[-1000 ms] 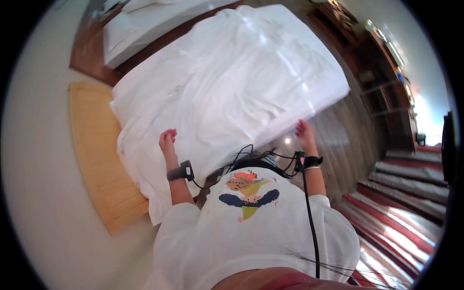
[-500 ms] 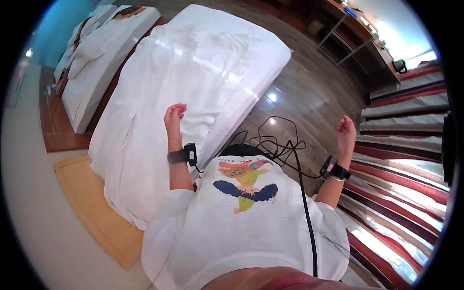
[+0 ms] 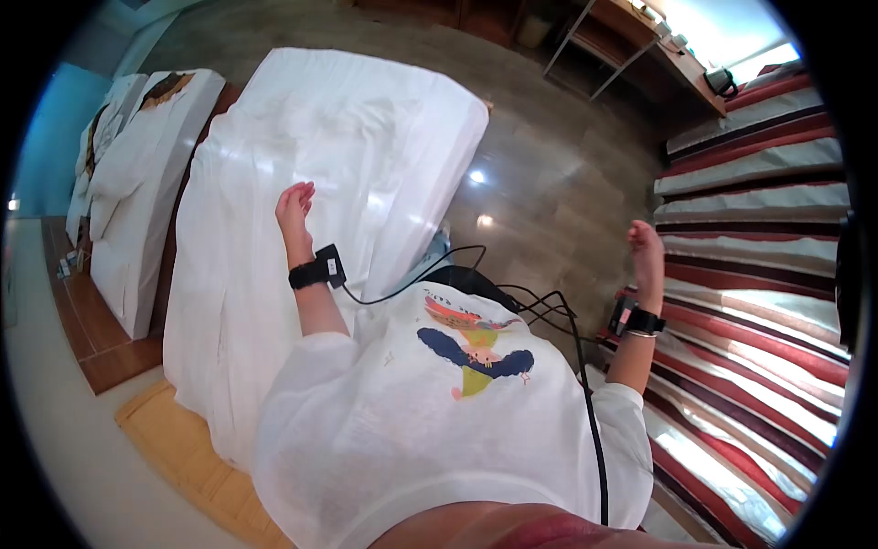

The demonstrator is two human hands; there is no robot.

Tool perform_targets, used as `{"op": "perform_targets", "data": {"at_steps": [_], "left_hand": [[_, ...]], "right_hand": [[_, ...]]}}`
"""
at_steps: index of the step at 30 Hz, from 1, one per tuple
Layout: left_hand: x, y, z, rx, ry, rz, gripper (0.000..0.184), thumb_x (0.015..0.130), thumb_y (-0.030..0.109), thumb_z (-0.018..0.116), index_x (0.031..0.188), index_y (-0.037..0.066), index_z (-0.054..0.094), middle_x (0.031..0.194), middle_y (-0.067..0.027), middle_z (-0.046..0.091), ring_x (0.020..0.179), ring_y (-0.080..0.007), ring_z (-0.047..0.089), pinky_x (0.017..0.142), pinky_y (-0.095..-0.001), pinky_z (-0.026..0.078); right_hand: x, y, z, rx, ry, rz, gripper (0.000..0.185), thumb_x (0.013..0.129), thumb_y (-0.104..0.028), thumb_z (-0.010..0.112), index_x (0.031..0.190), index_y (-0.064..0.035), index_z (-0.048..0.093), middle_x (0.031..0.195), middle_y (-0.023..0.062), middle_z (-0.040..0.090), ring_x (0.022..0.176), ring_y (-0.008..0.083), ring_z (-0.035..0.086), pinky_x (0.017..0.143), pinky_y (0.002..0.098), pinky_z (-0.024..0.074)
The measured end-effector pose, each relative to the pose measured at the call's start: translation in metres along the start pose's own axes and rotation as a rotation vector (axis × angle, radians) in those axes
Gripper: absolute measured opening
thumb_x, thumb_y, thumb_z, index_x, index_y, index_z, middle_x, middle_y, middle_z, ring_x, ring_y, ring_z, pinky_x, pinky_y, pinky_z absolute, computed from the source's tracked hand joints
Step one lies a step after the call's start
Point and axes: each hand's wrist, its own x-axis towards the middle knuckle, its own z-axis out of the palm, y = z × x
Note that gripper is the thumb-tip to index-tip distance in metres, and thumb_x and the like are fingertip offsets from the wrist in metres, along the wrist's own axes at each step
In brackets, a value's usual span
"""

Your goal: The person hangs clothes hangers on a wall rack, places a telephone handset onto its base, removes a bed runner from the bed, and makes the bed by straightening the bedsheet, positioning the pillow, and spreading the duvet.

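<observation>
My left hand (image 3: 294, 205) is held in front of the bed (image 3: 366, 119), which is covered with a rumpled white sheet. Its fingers are loosely bent and a little apart, and nothing is in them. Off to the right, my right hand (image 3: 646, 242) is raised beside the striped curtain (image 3: 750, 229), its fingers curled in with nothing visible inside. Each wrist wears a black strap with a small box. A black cable (image 3: 585, 393) runs down over the white shirt and loops near my waist.
A second white bed (image 3: 137, 210) stands at the left on a brown wooden base (image 3: 105, 352). The yellow headboard (image 3: 183, 457) is at the lower left. At the upper right, a desk (image 3: 686, 73) bears a kettle (image 3: 721, 82). Wooden floor (image 3: 540, 156) lies between bed and curtain.
The view has turned and moved, so the bed has shifted left and more curtain and floor show. My right hand has moved from near the bed's edge to beside the curtain.
</observation>
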Motion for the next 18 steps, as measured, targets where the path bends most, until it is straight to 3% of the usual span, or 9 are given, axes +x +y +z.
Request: {"op": "perform_targets", "data": {"at_steps": [11,18], "left_hand": [[0.089,0.007,0.048,0.0,0.173,-0.073,0.019,0.078,0.01,0.04,0.09,0.002,0.052,0.089,-0.0084,0.059,0.082,-0.0125,0.055,0.068,-0.02,0.037],[0.072,-0.008,0.062,-0.035,0.486,-0.081,0.017,0.078,0.012,0.041,0.089,0.003,0.052,0.088,-0.0075,0.059,0.082,-0.0125,0.054,0.068,-0.0208,0.037]], "right_hand": [[0.201,-0.03,0.133,-0.1,-0.308,0.113,0.015,0.081,-0.013,0.041,0.085,-0.0032,0.052,0.07,0.0024,0.055,0.061,0.0076,0.051,0.053,0.0177,0.0372],[0.344,-0.025,0.2,-0.233,-0.511,0.251,0.015,0.08,-0.015,0.042,0.083,-0.0038,0.052,0.067,0.0032,0.055,0.058,0.0086,0.051,0.05,0.017,0.0348]]}}
